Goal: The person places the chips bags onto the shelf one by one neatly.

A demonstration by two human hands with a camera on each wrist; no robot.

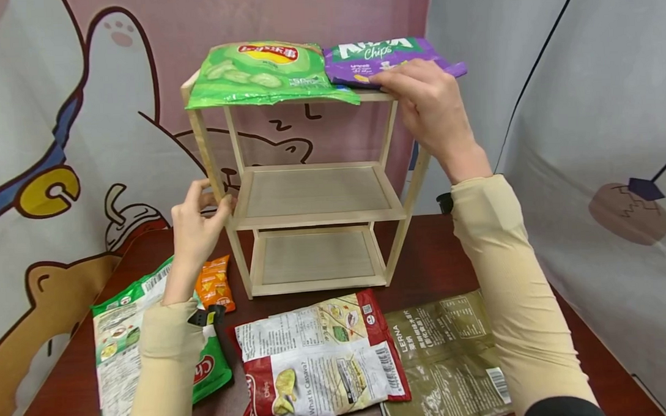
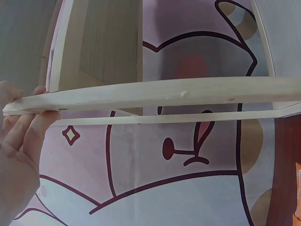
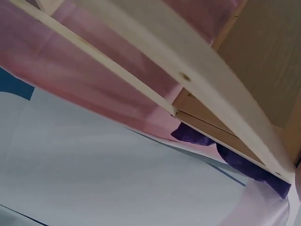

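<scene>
Grips the wooden shelf (image 1: 318, 193) by its left upright, at nine o'clock, with the curled fingers of the left hand (image 1: 196, 228); pinches the purple bag (image 1: 385, 54) by its front edge, on the top tier at one o'clock, with the bent fingers of the right hand (image 1: 431, 103); leaves its three o'clock corner poking past the shelf's end; risks a fall toward three o'clock on letting go, because of that overhang; risks, on shoving too hard toward nine o'clock, bumping the green bag (image 1: 264, 72) at eleven, already drooping over the front rail, perhaps down onto the red-and-white bag (image 1: 322, 358) on the counter (image 1: 425, 247) at six; risks also, on pulling unevenly, tilting the seemingly light frame.
</scene>
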